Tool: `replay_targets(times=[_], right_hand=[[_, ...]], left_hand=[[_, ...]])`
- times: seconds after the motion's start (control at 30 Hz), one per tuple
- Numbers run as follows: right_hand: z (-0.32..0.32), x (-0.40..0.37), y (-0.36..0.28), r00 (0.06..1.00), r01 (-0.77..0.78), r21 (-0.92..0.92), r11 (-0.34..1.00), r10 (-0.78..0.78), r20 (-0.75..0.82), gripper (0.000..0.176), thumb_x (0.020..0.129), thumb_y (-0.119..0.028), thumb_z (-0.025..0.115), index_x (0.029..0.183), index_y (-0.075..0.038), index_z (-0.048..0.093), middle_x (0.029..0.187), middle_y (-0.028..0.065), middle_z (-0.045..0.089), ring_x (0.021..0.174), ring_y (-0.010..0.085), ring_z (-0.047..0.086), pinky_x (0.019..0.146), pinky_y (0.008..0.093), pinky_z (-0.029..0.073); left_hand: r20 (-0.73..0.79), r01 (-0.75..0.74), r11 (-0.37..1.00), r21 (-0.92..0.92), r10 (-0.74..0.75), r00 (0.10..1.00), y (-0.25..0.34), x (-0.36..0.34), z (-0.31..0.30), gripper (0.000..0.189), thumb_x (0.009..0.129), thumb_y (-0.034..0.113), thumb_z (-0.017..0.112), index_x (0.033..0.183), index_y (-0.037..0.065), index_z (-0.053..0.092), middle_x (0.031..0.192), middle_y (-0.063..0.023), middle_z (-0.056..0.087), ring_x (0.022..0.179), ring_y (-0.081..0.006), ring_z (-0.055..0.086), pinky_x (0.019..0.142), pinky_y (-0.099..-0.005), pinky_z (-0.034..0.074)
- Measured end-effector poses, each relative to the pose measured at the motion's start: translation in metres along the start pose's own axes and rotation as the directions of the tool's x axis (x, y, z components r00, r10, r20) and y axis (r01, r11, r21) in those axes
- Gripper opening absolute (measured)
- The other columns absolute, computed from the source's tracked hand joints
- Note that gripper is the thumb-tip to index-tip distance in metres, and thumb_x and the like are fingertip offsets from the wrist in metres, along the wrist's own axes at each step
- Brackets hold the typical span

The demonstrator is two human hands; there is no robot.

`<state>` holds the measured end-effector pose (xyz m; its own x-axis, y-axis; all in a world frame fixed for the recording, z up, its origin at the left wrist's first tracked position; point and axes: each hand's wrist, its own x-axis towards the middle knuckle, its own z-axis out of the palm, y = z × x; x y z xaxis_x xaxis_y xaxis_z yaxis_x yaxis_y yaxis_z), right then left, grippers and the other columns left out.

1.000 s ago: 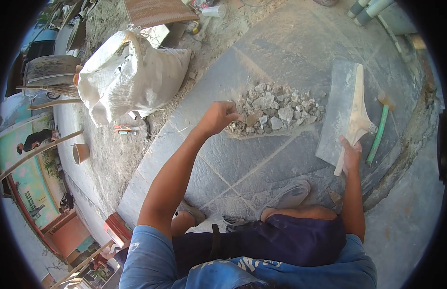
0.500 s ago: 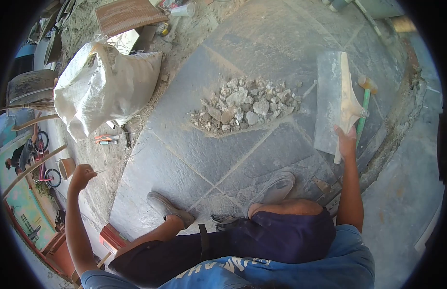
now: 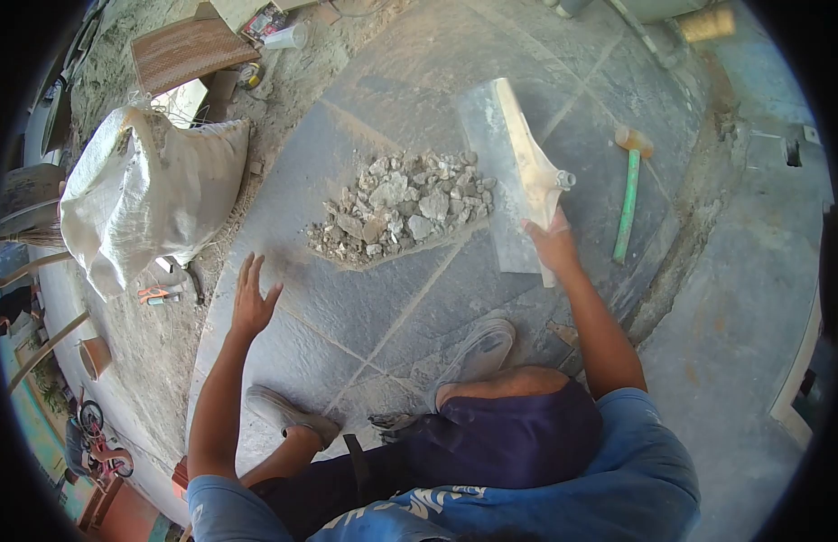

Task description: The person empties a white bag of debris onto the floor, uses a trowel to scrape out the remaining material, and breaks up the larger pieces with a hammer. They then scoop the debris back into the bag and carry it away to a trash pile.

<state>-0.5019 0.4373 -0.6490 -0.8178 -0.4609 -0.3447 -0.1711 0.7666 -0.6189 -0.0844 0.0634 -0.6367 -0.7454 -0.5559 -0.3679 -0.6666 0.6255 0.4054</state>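
Observation:
My right hand [image 3: 554,240] is closed around the near end of a broad, flat grey blade [image 3: 484,126] with a cream spine and a stubby handle socket. The blade's left edge comes right up to the right end of a heap of broken concrete rubble [image 3: 403,200] on the dark tiles. To the left, my left hand [image 3: 251,303] is open over the floor, fingers spread and holding nothing. It is nearest the left end of the rubble.
A mallet [image 3: 628,190] with a green handle lies at the right. A large white sack [image 3: 148,194] stands at the left, near orange-handled pliers [image 3: 157,294]. A rough trench [image 3: 694,226] runs along the tiles' right side. A person with a red bicycle [image 3: 98,443] is at the far left.
My right hand has swung the blade left, away from the mallet and up to the rubble. My left hand has come inward, and its closed fingers have spread. The view has shifted too.

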Motion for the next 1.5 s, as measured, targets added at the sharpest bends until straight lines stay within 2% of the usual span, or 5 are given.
replay_targets(times=[0.5,0.83,1.23,1.37,1.5], right_hand=[[-0.047,-0.078,0.005,0.863,-0.446,-0.353,0.823,0.291,-0.413,0.051,0.085,-0.013,0.061,0.13,-0.002,0.04,0.106,0.0254,0.063,0.094,0.0428,0.062,0.082,0.0488,0.047],[0.018,-0.049,-0.09,0.969,0.245,-0.38,0.892,-0.243,0.054,0.051,0.08,-0.009,0.063,0.127,-0.006,0.042,0.097,0.0211,0.065,0.08,0.0393,0.065,0.072,0.0487,0.05],[0.038,0.043,-0.104,0.611,0.738,-0.585,0.337,-0.701,0.367,0.038,0.087,-0.01,0.049,0.124,-0.013,0.05,0.122,0.0059,0.059,0.094,0.0226,0.064,0.077,0.0409,0.045],[-0.006,0.029,-0.094,0.677,0.731,-0.39,0.56,-0.67,0.305,0.038,0.085,-0.011,0.058,0.123,-0.013,0.053,0.108,0.0116,0.066,0.088,0.0282,0.066,0.071,0.041,0.048],[-0.066,0.016,-0.045,0.995,0.098,-0.249,0.964,-0.103,-0.009,0.046,0.081,-0.017,0.067,0.122,-0.004,0.051,0.103,0.0184,0.066,0.093,0.0319,0.065,0.081,0.0391,0.049]], left_hand=[[-0.502,0.034,0.981,-0.191,-0.127,0.855,0.07,0.084,0.124,0.072,0.097,0.053,0.028,0.145,0.0,0.024,0.151,-0.0207,0.024,0.142,-0.0358,0.017,0.115,-0.0496,0.009],[-0.416,-0.207,0.874,-0.44,0.005,0.909,0.135,0.101,0.118,0.077,0.096,0.055,0.031,0.145,-0.003,0.022,0.15,-0.0218,0.027,0.141,-0.036,0.022,0.116,-0.0445,0.012],[-0.474,-0.215,0.853,-0.476,-0.042,0.88,0.128,0.106,0.113,0.089,0.092,0.061,0.037,0.145,-0.006,0.014,0.151,-0.0266,0.016,0.142,-0.0384,0.016,0.115,-0.045,0.014],[-0.467,-0.255,0.849,-0.464,0.011,0.884,0.12,0.101,0.109,0.09,0.091,0.062,0.038,0.143,-0.008,0.017,0.151,-0.0281,0.014,0.141,-0.0394,0.016,0.114,-0.0453,0.019],[-0.477,-0.152,0.939,-0.307,-0.014,0.879,0.099,0.101,0.091,0.08,0.093,0.061,0.029,0.144,-0.001,0.027,0.152,-0.0197,0.022,0.142,-0.0367,0.015,0.116,-0.0472,0.01]])
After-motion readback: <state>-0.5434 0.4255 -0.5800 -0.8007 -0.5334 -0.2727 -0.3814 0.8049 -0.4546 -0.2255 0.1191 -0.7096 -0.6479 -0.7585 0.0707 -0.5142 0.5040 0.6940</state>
